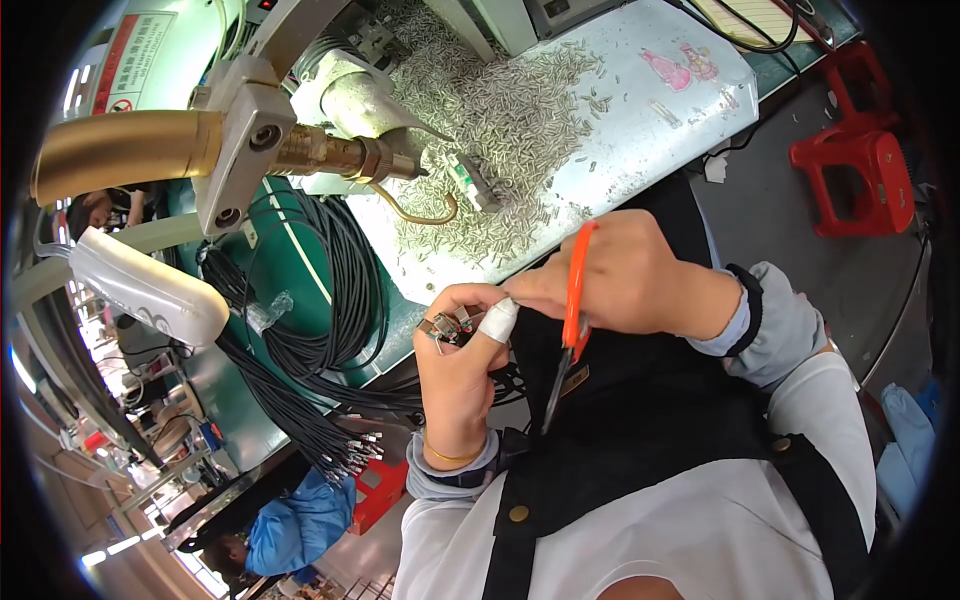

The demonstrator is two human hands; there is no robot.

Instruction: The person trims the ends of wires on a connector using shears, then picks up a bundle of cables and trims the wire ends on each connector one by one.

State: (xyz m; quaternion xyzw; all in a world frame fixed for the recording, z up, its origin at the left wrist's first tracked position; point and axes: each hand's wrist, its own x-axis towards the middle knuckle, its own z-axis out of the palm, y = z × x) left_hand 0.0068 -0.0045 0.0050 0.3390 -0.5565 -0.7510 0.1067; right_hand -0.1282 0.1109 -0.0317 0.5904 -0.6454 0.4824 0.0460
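My left hand [455, 380] is closed round several small metal connectors [447, 326] that show between its curled fingers. White tape [498, 320] wraps the thumb tip. Black cables [512, 383] show beside that hand. My right hand [625, 275] holds orange-handled scissors [577, 275], seen edge-on, with the dark blade pointing down toward my apron. Its thumb and forefinger meet the left fingertips; whatever lies pinched between them is too small to make out. Above both hands, a green-and-grey piece [470, 182] sits under a metal nozzle [395, 165].
Loose small metal pins [510, 120] cover much of the white board [655, 110]. A brass-coloured tube [130, 150] and a lamp [150, 290] overhang the left. Coiled black cables [330, 260] lie on the green bench. Red stools [865, 180] stand at right; a person in blue [300, 530] sits lower left.
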